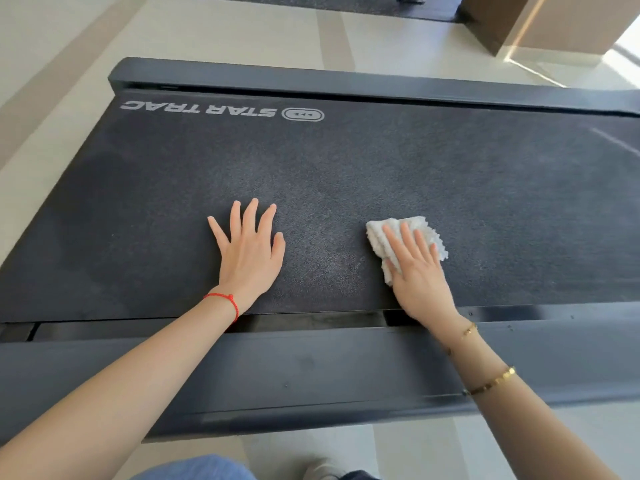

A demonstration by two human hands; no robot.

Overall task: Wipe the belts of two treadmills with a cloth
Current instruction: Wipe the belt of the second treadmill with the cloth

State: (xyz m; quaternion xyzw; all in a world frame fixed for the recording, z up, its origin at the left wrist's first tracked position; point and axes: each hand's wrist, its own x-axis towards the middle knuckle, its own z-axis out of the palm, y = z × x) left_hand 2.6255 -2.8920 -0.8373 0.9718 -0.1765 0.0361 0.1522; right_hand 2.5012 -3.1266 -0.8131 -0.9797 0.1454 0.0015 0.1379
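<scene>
Head view: dark treadmill belt (346,168) fills the middle band of the frame, running left to right, with white STAR TRAC lettering (199,108) upside down at upper left. Near side rail (311,368) crosses the lower third, far side rail (346,81) crosses the upper third, both dark grey. Left hand (247,254) sits left of center, palm down and flat on the belt, fingers straight and spread, holding nothing; a red string bracelet (227,301) is on that wrist, which sits just at the belt's near edge. Right hand (417,271) is right of center, fingers straight and lying close together, pressing down on a white fluffy cloth (415,230). Cloth is bunched, lying on the belt under the fingers, sticking out past the fingertips and on both sides of them. Hands are apart with bare belt between them. Thin gold bracelets (491,381) on the right wrist and forearm. Both forearms reach in from the bottom corners across the near rail. Pale tiled floor (207,29) along the top and at bottom center; a brown column (554,19) at upper right, blue fabric (197,467) at the bottom edge, cannot tell what the dark strip along the top edge is
</scene>
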